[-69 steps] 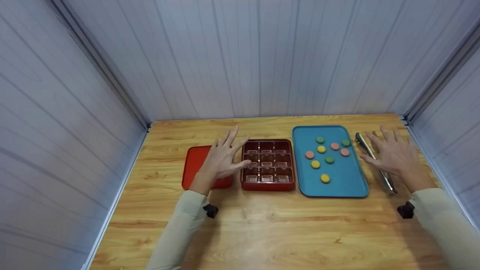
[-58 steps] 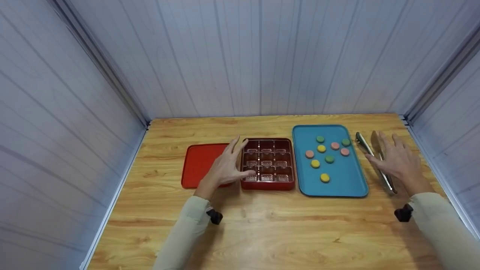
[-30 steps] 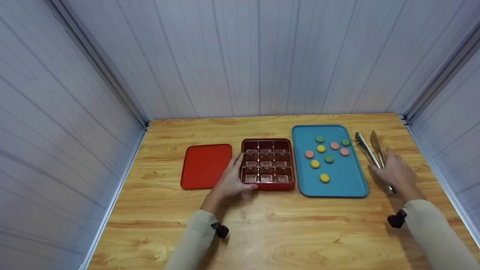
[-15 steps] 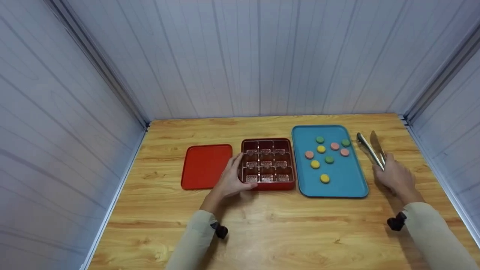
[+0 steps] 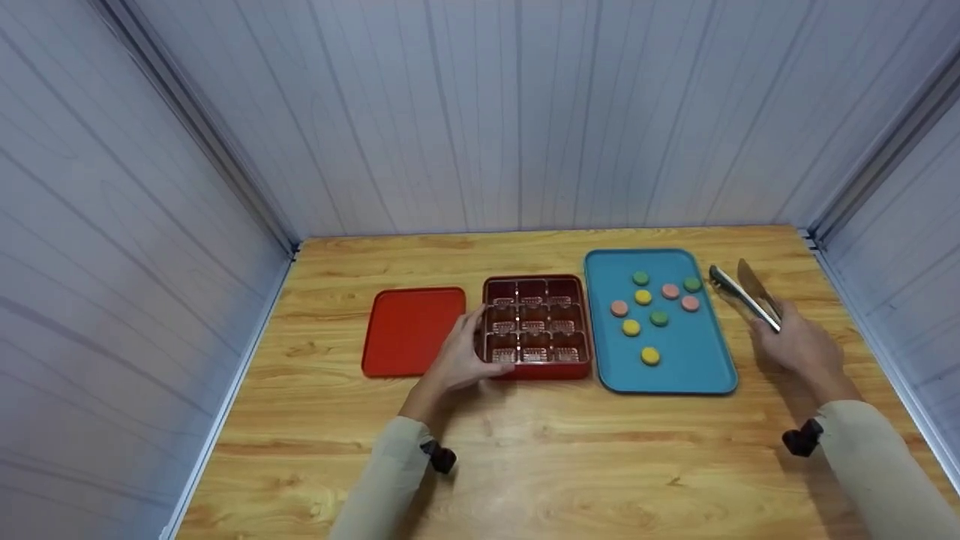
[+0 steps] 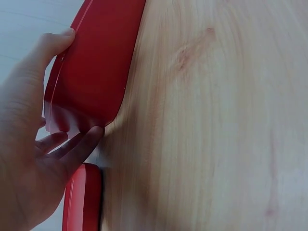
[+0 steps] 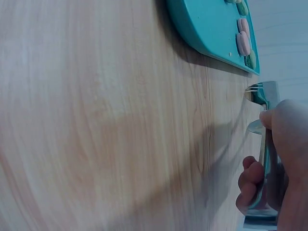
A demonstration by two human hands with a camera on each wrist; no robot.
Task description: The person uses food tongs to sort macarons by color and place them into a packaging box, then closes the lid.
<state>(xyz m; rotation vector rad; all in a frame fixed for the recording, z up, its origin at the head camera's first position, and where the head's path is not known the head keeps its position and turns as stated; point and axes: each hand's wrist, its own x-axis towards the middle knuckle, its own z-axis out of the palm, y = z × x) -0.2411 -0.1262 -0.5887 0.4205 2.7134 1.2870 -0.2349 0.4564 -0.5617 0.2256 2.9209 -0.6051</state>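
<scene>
My right hand grips metal tongs at the table's right side, their tips raised and pointing toward the back, just right of a teal tray. The tray carries several round macarons in green, yellow and pink. In the right wrist view my fingers curl round the tongs. My left hand holds the near-left corner of a red divided box, whose compartments show no macarons. The left wrist view has my thumb and fingers on the box's wall.
A flat red lid lies left of the box on the wooden table; its edge shows under my left palm. White panel walls close the table at the back and both sides.
My right hand closed on the tongs and lifted them off the table, tips swinging up and back. My left hand slid down from over the box to hold its near-left corner.
</scene>
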